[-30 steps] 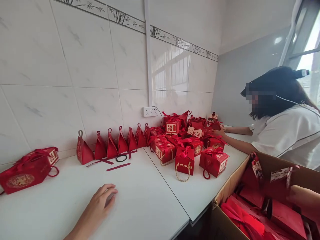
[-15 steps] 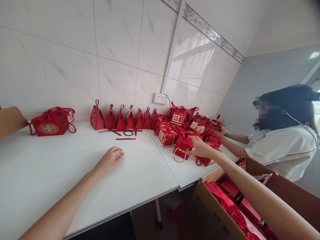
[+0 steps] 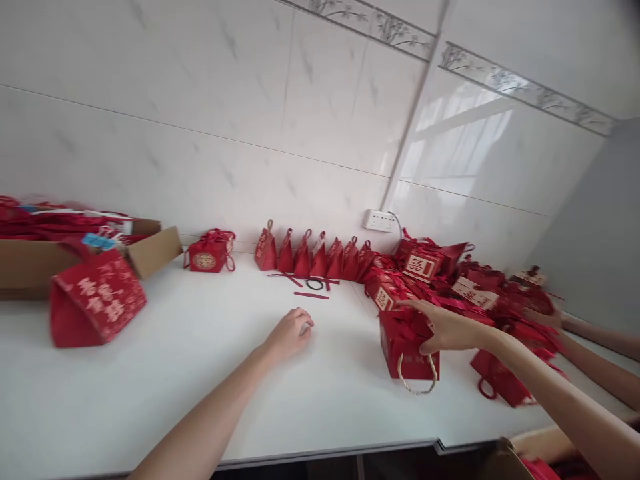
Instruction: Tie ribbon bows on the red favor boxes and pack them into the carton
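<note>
My right hand (image 3: pixel 443 325) grips the top of a red gift box (image 3: pixel 407 353) with a beige rope handle, at the right of the white table (image 3: pixel 150 393). The box stands apart from a heap of red boxes (image 3: pixel 465 280) behind it. Near the table's middle my left hand (image 3: pixel 291 335) rests with fingers curled; whether anything is between them is hidden. Beyond it lie a dark ring (image 3: pixel 315 285) and a flat red strip (image 3: pixel 311 295). A row of several red triangular boxes (image 3: pixel 303 259) stands along the wall.
A large red box (image 3: pixel 97 300) stands at the left before an open carton (image 3: pixel 27 270) of red items. Further back sits a red box with a gold emblem (image 3: pixel 207 253). Another person's arms (image 3: pixel 600 363) reach in from the right.
The view has turned left, bringing the left carton and large red box into sight. My right hand has pulled the rope-handled box left, away from the heap.
</note>
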### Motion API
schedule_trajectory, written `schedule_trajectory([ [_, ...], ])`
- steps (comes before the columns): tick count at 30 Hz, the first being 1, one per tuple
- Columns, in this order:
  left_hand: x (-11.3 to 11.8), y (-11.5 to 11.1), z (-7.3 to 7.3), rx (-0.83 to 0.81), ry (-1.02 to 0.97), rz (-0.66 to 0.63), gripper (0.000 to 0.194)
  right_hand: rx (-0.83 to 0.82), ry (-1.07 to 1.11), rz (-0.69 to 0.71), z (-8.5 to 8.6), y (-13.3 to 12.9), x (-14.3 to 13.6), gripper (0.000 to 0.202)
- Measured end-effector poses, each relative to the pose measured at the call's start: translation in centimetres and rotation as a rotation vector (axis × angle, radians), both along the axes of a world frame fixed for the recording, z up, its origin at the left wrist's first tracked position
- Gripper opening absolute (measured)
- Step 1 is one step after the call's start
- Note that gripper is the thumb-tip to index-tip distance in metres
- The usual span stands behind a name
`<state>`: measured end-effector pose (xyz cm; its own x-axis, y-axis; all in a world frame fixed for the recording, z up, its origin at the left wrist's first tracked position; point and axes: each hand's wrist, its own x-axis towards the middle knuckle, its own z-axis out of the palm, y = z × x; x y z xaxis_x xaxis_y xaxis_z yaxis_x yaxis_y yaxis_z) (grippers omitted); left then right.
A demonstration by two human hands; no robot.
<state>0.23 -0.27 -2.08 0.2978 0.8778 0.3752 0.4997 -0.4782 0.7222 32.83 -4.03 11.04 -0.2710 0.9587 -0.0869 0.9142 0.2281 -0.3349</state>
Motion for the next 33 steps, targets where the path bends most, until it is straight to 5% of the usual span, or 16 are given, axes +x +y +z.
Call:
schedule_trajectory([
  [3, 0.0, 0.2, 0.3, -0.121, -0.312, 0.063, 0.021, 0.016, 0.025, 0.285, 0.6, 0.4, -5.6, 0.086],
  [7, -1.0, 1.0, 1.1, -0.226, -0.639, 0.187, 0.053, 0.200, 0.166, 0.628, -0.8, 2.0, -12.2, 0.075],
  [11, -2.1, 1.2, 1.6, -0.333, -1.012, 0.263, 0.051, 0.400, 0.488, 0.395, -4.5, 4.2, -16.3, 0.059],
  [14, -2.2, 0.9, 1.5, -0.334, -0.989, 0.288, 0.046, 0.320, 0.742, 0.166, -7.9, 5.2, -17.5, 0.056],
  [19, -1.4, 0.7, 1.3, -0.286, -0.801, 0.157, 0.045, 0.104, 0.799, 0.421, -11.8, 4.9, -16.5, 0.101],
  [22, -1.2, 0.6, 1.7, -0.219, -0.725, 0.135, 0.044, 0.093, 0.782, 0.404, -11.7, 4.5, -15.9, 0.112],
  [27, -1.7, 0.2, 2.5, -0.074, -0.651, 0.085, 0.053, 0.361, 0.816, 0.460, -10.8, 4.9, -16.0, 0.115],
  [33, -2.2, 0.1, 2.4, -0.072, -0.576, 0.004, 0.079, 0.235, 0.807, 0.356, -11.4, 5.1, -16.1, 0.105],
])
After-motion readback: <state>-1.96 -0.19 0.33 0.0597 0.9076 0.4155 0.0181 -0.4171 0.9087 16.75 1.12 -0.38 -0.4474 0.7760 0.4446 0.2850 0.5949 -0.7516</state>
